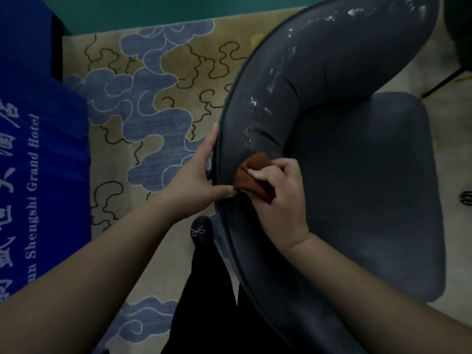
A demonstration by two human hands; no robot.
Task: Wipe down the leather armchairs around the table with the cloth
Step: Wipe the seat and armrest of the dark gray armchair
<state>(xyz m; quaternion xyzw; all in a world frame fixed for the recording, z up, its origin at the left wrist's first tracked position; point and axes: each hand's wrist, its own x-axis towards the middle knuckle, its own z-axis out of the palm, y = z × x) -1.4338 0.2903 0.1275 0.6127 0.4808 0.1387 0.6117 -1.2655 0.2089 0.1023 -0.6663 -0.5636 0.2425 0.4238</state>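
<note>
Now right hand (278,200) grips brown cloth (251,175) against armchair (332,72) back rim. Left hand (196,175), fingers straight, braces the rim's outer edge.

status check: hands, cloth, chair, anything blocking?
Right hand grips brown cloth on the armchair backrest. Left hand open, fingers on chair's outer edge, thumb touching cloth. White smears further along backrest. Nothing blocking.

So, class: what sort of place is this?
Probably a hotel function or meeting room: a blue table cloth printed "Grand Hotel", a patterned carpet, and a dark leather armchair.
</note>
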